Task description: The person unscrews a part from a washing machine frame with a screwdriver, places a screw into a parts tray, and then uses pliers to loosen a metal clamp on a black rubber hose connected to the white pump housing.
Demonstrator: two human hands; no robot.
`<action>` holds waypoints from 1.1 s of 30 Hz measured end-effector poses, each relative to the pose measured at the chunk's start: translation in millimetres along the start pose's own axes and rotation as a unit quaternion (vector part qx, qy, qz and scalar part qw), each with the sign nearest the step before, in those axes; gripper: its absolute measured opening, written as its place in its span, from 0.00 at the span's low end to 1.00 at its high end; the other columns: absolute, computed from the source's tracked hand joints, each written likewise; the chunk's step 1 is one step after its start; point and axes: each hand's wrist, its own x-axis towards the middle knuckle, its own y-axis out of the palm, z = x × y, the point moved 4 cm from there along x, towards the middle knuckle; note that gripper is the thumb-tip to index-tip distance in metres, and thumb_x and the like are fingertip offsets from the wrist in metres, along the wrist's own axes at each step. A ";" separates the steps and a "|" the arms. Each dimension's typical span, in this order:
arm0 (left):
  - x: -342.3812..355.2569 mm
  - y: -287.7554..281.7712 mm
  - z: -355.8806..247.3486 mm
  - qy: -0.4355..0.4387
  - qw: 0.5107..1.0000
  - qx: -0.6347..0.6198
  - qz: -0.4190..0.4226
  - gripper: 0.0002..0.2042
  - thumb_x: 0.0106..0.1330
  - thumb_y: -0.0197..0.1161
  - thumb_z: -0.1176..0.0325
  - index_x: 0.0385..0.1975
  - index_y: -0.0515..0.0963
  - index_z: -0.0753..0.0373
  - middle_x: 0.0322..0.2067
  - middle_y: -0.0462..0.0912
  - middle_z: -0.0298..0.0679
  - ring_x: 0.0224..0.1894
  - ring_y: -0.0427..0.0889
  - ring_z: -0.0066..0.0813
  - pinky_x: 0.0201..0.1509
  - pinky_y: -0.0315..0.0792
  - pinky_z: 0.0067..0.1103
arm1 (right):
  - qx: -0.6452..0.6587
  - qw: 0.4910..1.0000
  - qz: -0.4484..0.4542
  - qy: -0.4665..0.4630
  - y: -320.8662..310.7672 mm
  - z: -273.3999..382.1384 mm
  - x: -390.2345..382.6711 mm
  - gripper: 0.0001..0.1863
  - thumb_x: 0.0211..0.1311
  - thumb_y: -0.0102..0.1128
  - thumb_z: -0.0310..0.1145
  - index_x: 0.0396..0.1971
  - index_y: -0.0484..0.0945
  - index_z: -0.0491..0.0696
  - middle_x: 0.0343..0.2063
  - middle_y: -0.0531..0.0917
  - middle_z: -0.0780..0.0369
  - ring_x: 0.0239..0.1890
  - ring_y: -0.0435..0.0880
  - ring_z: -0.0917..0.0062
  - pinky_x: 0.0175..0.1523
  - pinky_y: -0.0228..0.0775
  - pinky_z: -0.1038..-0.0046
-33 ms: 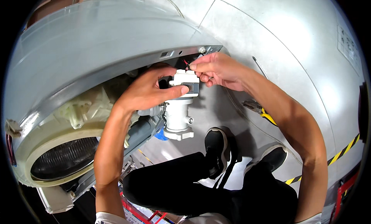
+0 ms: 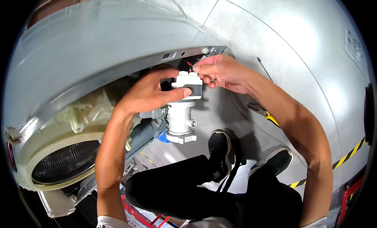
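Note:
A white-and-grey drain pump [image 2: 181,117] hangs beside the open side of a grey washing machine cabinet [image 2: 98,35]. My left hand [image 2: 157,90] grips its upper end, thumb across the dark window in the white motor housing. At the top of the pump, my right hand [image 2: 222,72] pinches a small dark wire connector [image 2: 191,68] with red wires rising from it. Fingertips partly hide the connector, so how far it sits in the pump cannot be seen. A grey hose joins the pump's left side, partly behind my left wrist.
At the left is the machine's round tub opening [image 2: 64,163]. A screwdriver [image 2: 265,68] and yellow-handled pliers [image 2: 259,109] lie on the grey floor to the right. Black-and-yellow tape [image 2: 347,154] marks the floor, and my shoes [image 2: 220,149] are below the pump.

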 end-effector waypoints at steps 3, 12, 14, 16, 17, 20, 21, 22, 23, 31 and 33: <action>-7.1 -1.9 -7.3 0.012 0.999 -0.033 0.004 0.29 0.56 0.70 0.54 0.51 0.75 0.70 0.43 0.80 0.43 0.44 0.75 0.25 0.49 0.69 0.21 | 0.037 0.999 -0.003 -0.020 7.5 -4.1 0.6 0.10 0.60 0.62 0.36 0.36 0.79 0.46 0.24 0.76 0.72 0.26 0.71 0.89 0.32 0.63 0.84; -9.6 -3.2 -6.4 0.034 0.998 -0.049 0.025 0.23 0.57 0.70 0.61 0.50 0.76 0.66 0.45 0.79 0.38 0.47 0.74 0.23 0.53 0.67 0.20 | 0.043 0.997 0.054 -0.018 5.5 -2.2 3.8 0.08 0.60 0.62 0.36 0.33 0.79 0.48 0.24 0.77 0.71 0.25 0.72 0.88 0.32 0.64 0.84; -10.0 -3.8 -7.3 0.033 0.998 -0.043 0.025 0.23 0.57 0.70 0.62 0.50 0.77 0.66 0.44 0.79 0.38 0.46 0.74 0.23 0.52 0.67 0.20 | 0.039 0.998 0.057 -0.003 7.1 1.2 2.4 0.07 0.60 0.62 0.36 0.31 0.78 0.49 0.23 0.76 0.71 0.25 0.72 0.88 0.31 0.64 0.83; -9.2 -3.3 -9.4 0.032 0.998 -0.050 0.029 0.23 0.57 0.70 0.61 0.50 0.77 0.66 0.43 0.79 0.38 0.44 0.74 0.22 0.50 0.68 0.19 | 0.038 0.998 0.049 0.013 8.7 3.1 2.7 0.06 0.59 0.62 0.36 0.29 0.78 0.50 0.23 0.75 0.71 0.25 0.72 0.87 0.30 0.64 0.83; -8.4 -2.1 -9.7 0.032 0.998 -0.055 0.031 0.23 0.58 0.70 0.61 0.49 0.77 0.66 0.42 0.79 0.37 0.43 0.74 0.22 0.48 0.68 0.19 | 0.045 0.998 0.048 0.020 8.3 3.1 3.0 0.06 0.58 0.61 0.36 0.28 0.77 0.50 0.22 0.74 0.71 0.24 0.71 0.88 0.29 0.64 0.83; -3.0 0.3 -7.7 0.020 0.999 -0.028 0.038 0.24 0.57 0.70 0.57 0.49 0.77 0.67 0.40 0.79 0.37 0.41 0.74 0.21 0.43 0.69 0.18 | 0.066 0.996 0.049 0.032 6.8 1.0 4.9 0.06 0.57 0.61 0.35 0.26 0.76 0.51 0.22 0.73 0.71 0.23 0.70 0.88 0.28 0.63 0.83; -2.3 -0.1 -6.9 0.025 0.999 -0.016 0.033 0.24 0.57 0.69 0.56 0.49 0.77 0.67 0.40 0.79 0.38 0.39 0.74 0.21 0.41 0.69 0.18 | 0.072 0.996 0.052 0.032 6.5 -1.7 6.8 0.06 0.57 0.61 0.36 0.25 0.76 0.51 0.22 0.73 0.71 0.23 0.70 0.88 0.27 0.63 0.83; -1.7 -0.5 -5.4 0.030 0.999 -0.003 0.028 0.25 0.57 0.69 0.55 0.48 0.77 0.67 0.39 0.79 0.38 0.38 0.74 0.21 0.39 0.69 0.18 | 0.079 0.995 0.054 0.032 6.4 -3.6 8.2 0.06 0.56 0.61 0.36 0.25 0.75 0.51 0.22 0.72 0.71 0.23 0.69 0.88 0.27 0.63 0.83; -1.6 -0.1 -3.3 0.035 0.999 0.008 0.024 0.25 0.57 0.69 0.54 0.48 0.77 0.67 0.38 0.79 0.38 0.36 0.74 0.21 0.37 0.69 0.18 | 0.085 0.995 0.050 0.031 6.8 -5.1 8.8 0.06 0.56 0.60 0.35 0.24 0.75 0.51 0.23 0.72 0.71 0.23 0.69 0.87 0.27 0.62 0.83; 0.6 2.2 -8.3 0.072 0.997 0.023 0.008 0.24 0.57 0.68 0.53 0.45 0.78 0.67 0.34 0.79 0.38 0.30 0.73 0.22 0.29 0.67 0.20 | 0.109 0.993 0.038 0.037 7.8 -12.4 4.1 0.07 0.57 0.56 0.36 0.34 0.74 0.50 0.30 0.77 0.69 0.31 0.73 0.84 0.36 0.64 0.80; 0.0 2.1 -9.0 0.082 0.996 0.033 -0.003 0.24 0.57 0.68 0.53 0.44 0.78 0.67 0.33 0.79 0.39 0.29 0.72 0.23 0.29 0.66 0.21 | 0.116 0.992 0.031 0.038 7.9 -14.8 4.9 0.08 0.57 0.56 0.37 0.34 0.74 0.51 0.31 0.78 0.69 0.33 0.74 0.84 0.39 0.64 0.78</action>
